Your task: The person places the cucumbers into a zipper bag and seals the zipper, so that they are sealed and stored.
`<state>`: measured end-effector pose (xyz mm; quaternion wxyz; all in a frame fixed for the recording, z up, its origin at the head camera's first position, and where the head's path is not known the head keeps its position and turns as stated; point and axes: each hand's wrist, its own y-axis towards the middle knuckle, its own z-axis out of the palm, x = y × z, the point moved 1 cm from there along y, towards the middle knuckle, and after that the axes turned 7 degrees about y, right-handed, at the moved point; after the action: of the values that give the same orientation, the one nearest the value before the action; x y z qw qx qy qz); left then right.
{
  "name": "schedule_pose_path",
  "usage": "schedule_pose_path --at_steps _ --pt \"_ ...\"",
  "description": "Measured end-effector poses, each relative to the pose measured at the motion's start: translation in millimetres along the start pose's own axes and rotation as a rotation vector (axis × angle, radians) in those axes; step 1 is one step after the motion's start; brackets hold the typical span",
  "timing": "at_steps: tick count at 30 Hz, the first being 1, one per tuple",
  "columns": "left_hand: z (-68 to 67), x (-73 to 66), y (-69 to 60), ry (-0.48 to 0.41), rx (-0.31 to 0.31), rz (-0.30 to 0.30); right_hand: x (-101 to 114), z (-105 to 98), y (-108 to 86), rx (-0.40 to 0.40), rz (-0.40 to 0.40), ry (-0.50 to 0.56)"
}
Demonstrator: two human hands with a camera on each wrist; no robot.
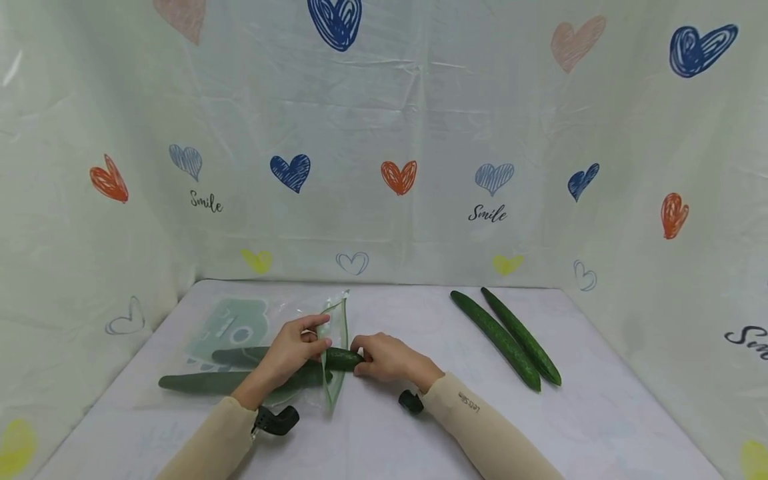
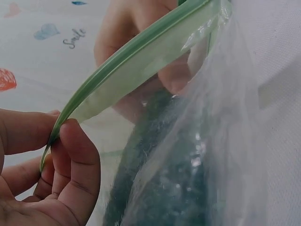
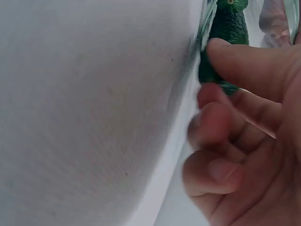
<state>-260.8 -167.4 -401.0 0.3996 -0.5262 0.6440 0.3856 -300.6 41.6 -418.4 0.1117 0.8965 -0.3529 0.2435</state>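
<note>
A clear zip bag (image 1: 282, 307) with a green zip edge lies on the table at the left, its mouth facing right. My left hand (image 1: 289, 353) pinches the zip edge (image 2: 106, 70) between thumb and fingers and holds the mouth apart. One cucumber (image 1: 240, 383) lies inside the bag. A second cucumber (image 1: 345, 360) is mostly in the bag, its right end sticking out of the mouth. With thumb and fingers, my right hand (image 1: 387, 357) grips that end. In the right wrist view the cucumber (image 3: 230, 28) shows beside the thumb.
Two more cucumbers (image 1: 495, 337) lie side by side on the white table (image 1: 420, 440) at the right. A curtain (image 1: 384, 120) printed with hearts hangs around the back and sides. Black wrist devices (image 1: 277, 421) sit near both sleeves.
</note>
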Motion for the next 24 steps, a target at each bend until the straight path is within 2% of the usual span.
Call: schedule_pose_path --at_steps 5,8,13,16,18,24 --pt "-0.3 -0.5 0.6 0.006 -0.005 -0.009 4 -1 3.2 -0.036 -0.042 0.104" --pt "-1.1 -1.5 0.6 0.008 -0.016 -0.013 8 -1 5.2 -0.033 -0.055 0.117" --pt "-2.0 -1.8 -0.1 0.002 -0.014 -0.020 11 3 10.1 -0.017 -0.071 0.072" --pt "-2.6 -2.2 0.5 0.003 -0.017 -0.015 12 3 13.3 -0.030 -0.090 0.012" --pt "-2.9 -2.9 0.7 0.008 -0.023 -0.013 11 3 15.3 -0.039 -0.099 0.011" --pt "-2.9 -1.6 0.1 0.025 -0.022 -0.022 6 3 18.9 0.021 -0.048 0.152"
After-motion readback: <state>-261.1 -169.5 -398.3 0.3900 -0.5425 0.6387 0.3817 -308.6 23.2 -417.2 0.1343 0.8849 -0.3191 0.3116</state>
